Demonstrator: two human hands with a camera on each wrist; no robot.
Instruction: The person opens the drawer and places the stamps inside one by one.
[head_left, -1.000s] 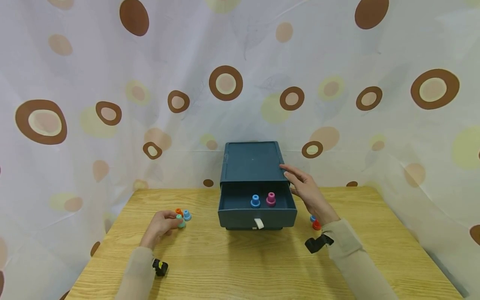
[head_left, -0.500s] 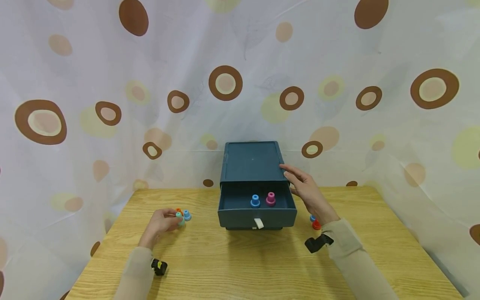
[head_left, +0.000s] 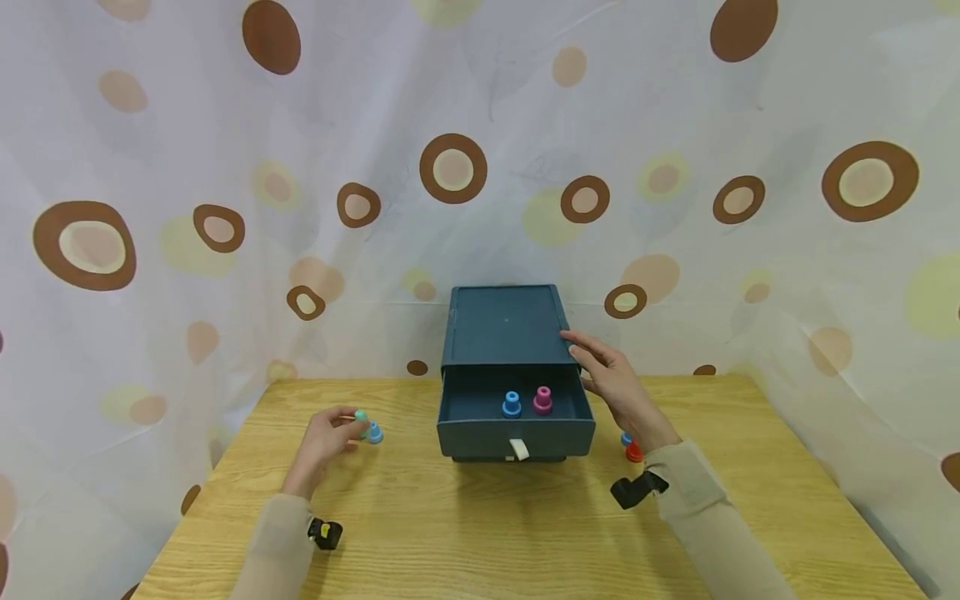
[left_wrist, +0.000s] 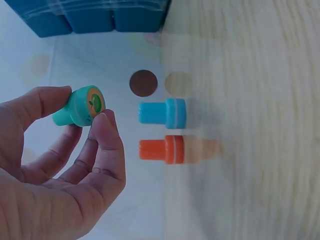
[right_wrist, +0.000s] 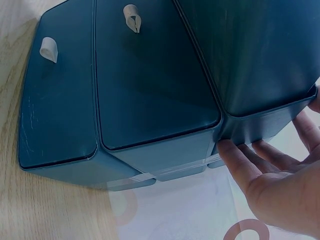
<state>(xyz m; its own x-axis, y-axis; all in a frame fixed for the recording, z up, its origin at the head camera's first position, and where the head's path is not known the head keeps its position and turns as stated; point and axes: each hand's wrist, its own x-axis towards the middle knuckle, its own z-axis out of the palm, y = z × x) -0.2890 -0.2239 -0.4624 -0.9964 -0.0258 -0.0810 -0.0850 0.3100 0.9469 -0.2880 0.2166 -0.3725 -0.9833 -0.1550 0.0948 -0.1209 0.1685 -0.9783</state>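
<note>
My left hand [head_left: 324, 440] pinches a teal toy stamp [left_wrist: 75, 109] between thumb and fingers. In the left wrist view the stamp is tilted, and a green picture shows on its stamping face. Beside it on the wooden table stand a light blue stamp [left_wrist: 162, 113] and an orange stamp [left_wrist: 161, 149]; the hand hides the orange one in the head view. My right hand [head_left: 618, 385] rests extended fingers against the right side of a dark blue drawer cabinet [head_left: 506, 325]. Its top drawer [head_left: 480, 438] is pulled out, with a blue stamp [head_left: 512, 405] and a pink stamp [head_left: 543, 401] upright inside.
A red stamp [head_left: 633, 452] and a blue stamp [head_left: 626, 437] stand right of the cabinet, partly behind my right wrist. Lower drawers with white loop pulls [right_wrist: 49, 49] are closed. A spotted curtain [head_left: 480, 108] hangs behind the table [head_left: 420, 517].
My left hand has raised the teal stamp off the table and tipped it, shifting slightly toward the back. The orange stamp has become hidden in the head view. My right hand has stayed on the cabinet.
</note>
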